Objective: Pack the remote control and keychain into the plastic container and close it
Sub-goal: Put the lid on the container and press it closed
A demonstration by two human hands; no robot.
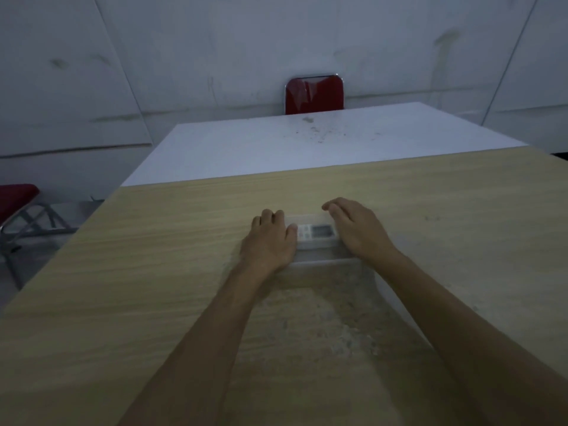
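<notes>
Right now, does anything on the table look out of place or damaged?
Nothing stands out. Both hands, left hand and right hand, rest on the plastic container, with the remote control lying inside. The keychain is not visible.

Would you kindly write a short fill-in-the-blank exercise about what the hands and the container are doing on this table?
1. The white remote control lies inside the clear plastic ____.
2. The left hand and the right hand rest on opposite ____ of the container.
3. The container sits on a ____-grain table.
4. Beyond the white table stands a ____ chair.

Missing words: container; sides; wood; red
</notes>
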